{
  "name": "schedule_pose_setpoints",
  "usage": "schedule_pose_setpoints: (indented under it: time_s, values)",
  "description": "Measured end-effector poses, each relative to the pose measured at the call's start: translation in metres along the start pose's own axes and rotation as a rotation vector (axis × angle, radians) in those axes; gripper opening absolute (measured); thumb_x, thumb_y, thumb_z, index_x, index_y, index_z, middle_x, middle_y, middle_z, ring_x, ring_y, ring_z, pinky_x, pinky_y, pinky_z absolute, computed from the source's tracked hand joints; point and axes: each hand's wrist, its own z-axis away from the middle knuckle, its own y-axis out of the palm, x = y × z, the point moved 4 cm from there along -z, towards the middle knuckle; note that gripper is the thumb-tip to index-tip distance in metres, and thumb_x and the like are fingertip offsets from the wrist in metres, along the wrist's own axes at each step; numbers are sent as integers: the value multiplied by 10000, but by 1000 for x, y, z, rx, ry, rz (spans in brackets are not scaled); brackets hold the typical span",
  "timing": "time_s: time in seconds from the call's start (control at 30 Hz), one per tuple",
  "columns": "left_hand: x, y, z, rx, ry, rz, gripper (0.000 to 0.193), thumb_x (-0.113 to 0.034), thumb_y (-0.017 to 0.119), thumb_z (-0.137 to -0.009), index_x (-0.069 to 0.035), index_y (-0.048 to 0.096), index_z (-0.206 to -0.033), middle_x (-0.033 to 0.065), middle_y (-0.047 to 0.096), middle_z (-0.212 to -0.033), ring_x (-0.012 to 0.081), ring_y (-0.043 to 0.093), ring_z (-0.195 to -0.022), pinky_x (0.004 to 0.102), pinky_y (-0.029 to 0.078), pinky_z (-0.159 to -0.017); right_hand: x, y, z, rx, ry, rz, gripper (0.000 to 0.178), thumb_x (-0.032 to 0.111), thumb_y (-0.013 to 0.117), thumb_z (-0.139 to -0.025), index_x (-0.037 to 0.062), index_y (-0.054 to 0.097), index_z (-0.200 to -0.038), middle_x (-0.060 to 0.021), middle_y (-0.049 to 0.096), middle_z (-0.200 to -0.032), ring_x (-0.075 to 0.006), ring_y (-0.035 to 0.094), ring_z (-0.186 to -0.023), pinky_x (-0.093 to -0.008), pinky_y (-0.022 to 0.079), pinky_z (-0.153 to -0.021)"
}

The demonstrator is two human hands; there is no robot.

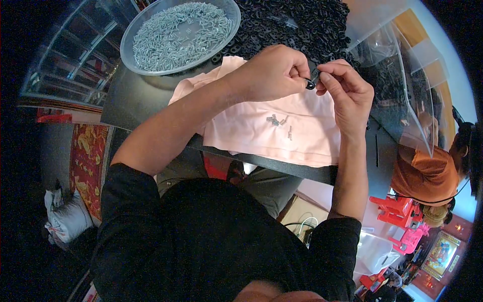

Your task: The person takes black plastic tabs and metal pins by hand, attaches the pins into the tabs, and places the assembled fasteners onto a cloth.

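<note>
Above a pale pink cloth (241,128), my two hands meet with fingertips close together. My left hand (274,73) is closed, pinching a small black looped part (310,84) between thumb and finger. Bent at the fingers, my right hand (348,93) pinches at the same spot; a thin silvery bit shows between the hands, but what the right fingers hold is too small to make out. Several short metal pins (274,120) lie on the cloth below. Just beyond my hands spreads a heap of small black parts (297,30).
A round clear tub (127,48) of silvery screws or pins stands at the far left of the dark table (121,100). Clear plastic sheeting (417,100) rises at the right. A thin dark rod (377,151) lies near the right edge. Beyond sits a person in orange (427,173) near red stools (397,211).
</note>
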Motion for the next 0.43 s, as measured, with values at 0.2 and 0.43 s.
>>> schedule_pose_setpoints:
  time_s: [0.2, 0.43]
  values:
    - [5, 4, 1, 70, 6, 21, 102, -73, 583, -746, 10, 549, -796, 5, 536, -649, 56, 498, -621, 218, 420, -554, -2, 1, 0, 15, 15, 10, 88, -36, 565, -771, -37, 609, -847, -55, 556, -792, -85, 541, -609, -185, 445, -520]
    - [3, 3, 1, 107, -78, 14, 103, -87, 584, -764, -9, 556, -826, 25, 561, -694, 76, 519, -629, 219, 442, -574, 0, 1, 1, 36, 1, 46, 100, -27, 559, -780, -31, 614, -864, -54, 553, -818, -96, 549, -620, -183, 449, -530]
